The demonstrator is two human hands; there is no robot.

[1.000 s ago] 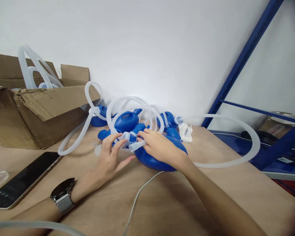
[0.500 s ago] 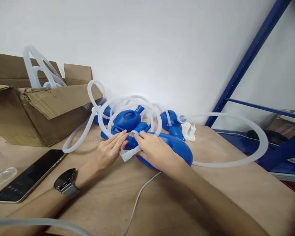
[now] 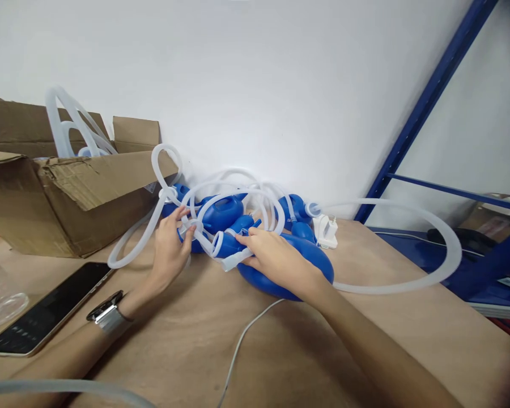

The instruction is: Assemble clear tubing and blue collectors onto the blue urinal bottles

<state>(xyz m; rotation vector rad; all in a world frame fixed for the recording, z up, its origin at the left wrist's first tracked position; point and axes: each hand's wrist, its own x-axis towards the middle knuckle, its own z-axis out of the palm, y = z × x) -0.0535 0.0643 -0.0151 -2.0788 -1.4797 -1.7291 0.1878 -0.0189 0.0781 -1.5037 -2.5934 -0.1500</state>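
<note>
A large blue plastic urinal bottle [image 3: 318, 262] lies on its side on the table. My right hand [image 3: 276, 255] is closed around its neck, and the open mouth [image 3: 217, 245] points left. The loose end of a clear tube [image 3: 234, 260] sticks out under the fingers of that hand. Left of the mouth, my left hand [image 3: 170, 245] pinches a whitish cap [image 3: 191, 228] between thumb and fingers, apart from the bottle. Tubing loops behind both hands. Another blue urinal bottle [image 3: 221, 214], with a handle, lies just beyond them.
A cardboard box [image 3: 110, 221] holding tubing stands at the left. A phone [image 3: 51, 309] and a clear plastic container [image 3: 2, 300] lie near it. A white plug adapter [image 3: 325, 231] sits behind the bottle. A thin cable [image 3: 242, 334] crosses the front; a blue shelf frame [image 3: 425, 102] rises at right.
My left hand has moved left, away from the bottle's neck, and now holds the whitish cap. The bottle's mouth has come into view. My right hand has stayed at the neck.
</note>
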